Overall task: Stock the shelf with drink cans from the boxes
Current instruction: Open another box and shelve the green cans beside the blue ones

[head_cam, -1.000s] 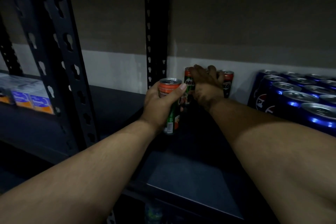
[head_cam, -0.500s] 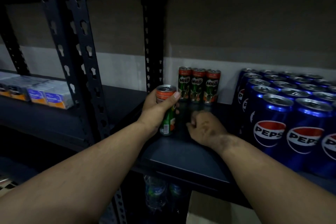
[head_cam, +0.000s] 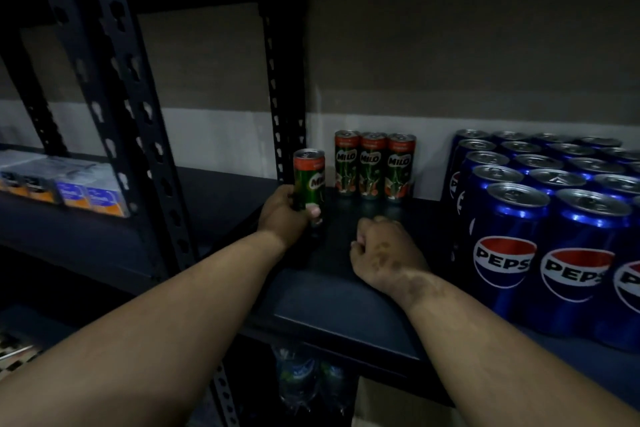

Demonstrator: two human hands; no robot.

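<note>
Green Milo can [head_cam: 309, 180] sitting in left hand [head_cam: 282, 215], low wraparound grip, probably stiff, slick; right hand [head_cam: 384, 251] resting fisted, holding nothing.

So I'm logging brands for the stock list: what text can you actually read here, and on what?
"MILO": three cans at the shelf back.
"MIL", partly turned away: can held in the left hand.
"PEPS", cut off: front blue cans.
Boxes at left: print too blurred to read.

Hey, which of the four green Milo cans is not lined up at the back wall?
The slim green Milo can in the left hand, forward and left of the three-can row against the wall.
</note>
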